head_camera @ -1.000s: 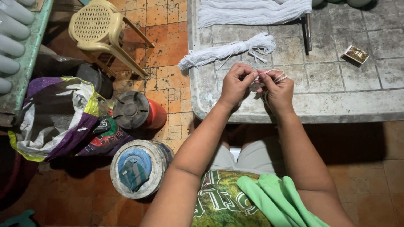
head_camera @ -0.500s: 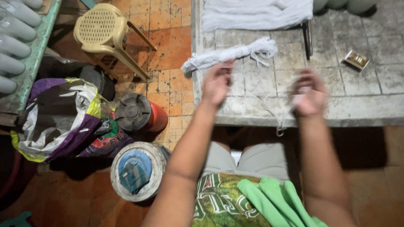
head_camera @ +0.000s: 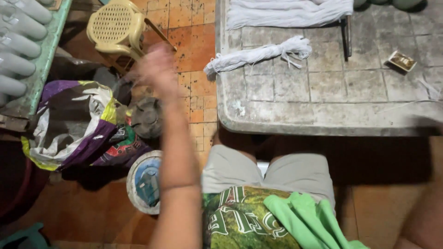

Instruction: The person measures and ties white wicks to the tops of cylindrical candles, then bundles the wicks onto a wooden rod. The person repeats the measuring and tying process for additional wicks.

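1. Table (head_camera: 277, 117): to the R of the left hand (head_camera: 154, 69), its near edge lying across the view.
2. String bundle (head_camera: 258, 55): on the table, R of the left hand & near it; long axis runs L-R, tilted a bit. Left hand is nearer; right hand isn't visible, only an arm at the far R edge.
3. Left hand: blurred, out over the floor, grip can't tell.
4. Round tin lid (head_camera: 145, 182), blue label: below the left forearm.
5. Small brown-gold packet (head_camera: 402, 61): far R on the table.

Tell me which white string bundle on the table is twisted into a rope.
The smaller bundle near the table's left edge; the larger bundle at the far edge lies loose and flat.
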